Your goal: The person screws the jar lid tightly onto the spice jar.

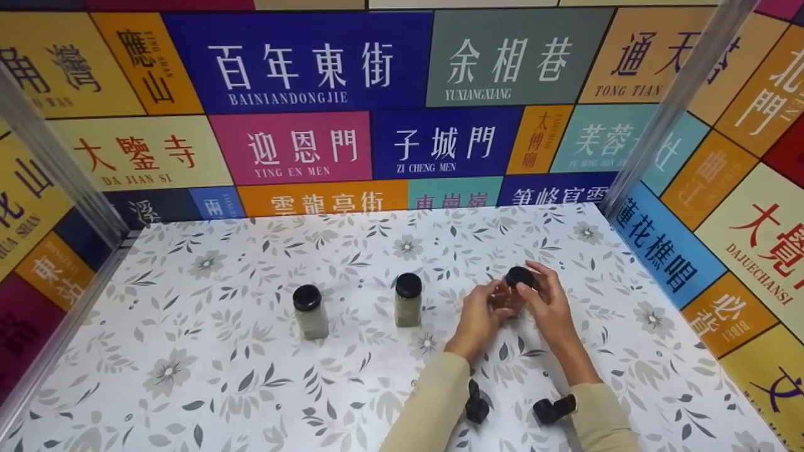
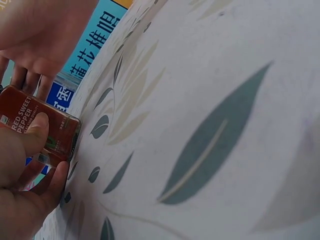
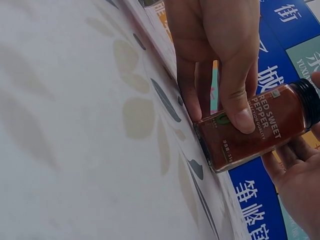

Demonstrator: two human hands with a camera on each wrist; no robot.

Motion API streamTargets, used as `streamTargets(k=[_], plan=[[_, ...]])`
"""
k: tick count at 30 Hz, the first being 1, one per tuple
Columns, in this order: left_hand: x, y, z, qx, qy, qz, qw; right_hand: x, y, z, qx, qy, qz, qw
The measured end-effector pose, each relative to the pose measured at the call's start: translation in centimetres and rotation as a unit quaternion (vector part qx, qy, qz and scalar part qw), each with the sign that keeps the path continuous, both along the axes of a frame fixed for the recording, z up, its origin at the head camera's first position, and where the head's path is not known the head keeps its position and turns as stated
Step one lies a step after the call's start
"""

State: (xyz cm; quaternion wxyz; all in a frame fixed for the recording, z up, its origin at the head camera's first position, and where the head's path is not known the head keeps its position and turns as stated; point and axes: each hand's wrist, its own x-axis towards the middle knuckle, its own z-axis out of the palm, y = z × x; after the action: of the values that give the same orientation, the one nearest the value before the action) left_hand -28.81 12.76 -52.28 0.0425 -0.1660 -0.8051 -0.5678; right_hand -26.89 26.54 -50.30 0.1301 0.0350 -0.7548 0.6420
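A glass spice jar of red sweet pepper with a black cap stands upright at the right side of the table, its base at the tabletop. My left hand grips the lower body, with the thumb pressed across the label. At the top, my right hand holds the cap between thumb and fingers. In the right wrist view the right hand's fingers pass partly behind the jar. The cap is outside the left wrist view.
Two more black-capped spice jars stand to the left: a nearer-to-hand one with greenish contents and a pale one further left. Black wrist cameras sit on both sleeves. A sign-covered wall borders the flowered table.
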Motion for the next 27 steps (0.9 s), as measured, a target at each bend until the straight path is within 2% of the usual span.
streamTargets(k=[14,21,27], plan=[[0.10,-0.21,0.00,-0.017,0.022,0.003,0.9996,0.00,0.09,0.06,-0.001,-0.010,0.011,1.000],[0.10,-0.17,-0.16,-0.017,0.030,0.013,0.9993,-0.10,0.44,-0.31,0.001,0.028,0.045,0.999],[0.05,-0.10,-0.14,-0.015,0.015,0.011,0.9997,-0.33,0.23,-0.46,0.017,0.043,0.020,0.999]])
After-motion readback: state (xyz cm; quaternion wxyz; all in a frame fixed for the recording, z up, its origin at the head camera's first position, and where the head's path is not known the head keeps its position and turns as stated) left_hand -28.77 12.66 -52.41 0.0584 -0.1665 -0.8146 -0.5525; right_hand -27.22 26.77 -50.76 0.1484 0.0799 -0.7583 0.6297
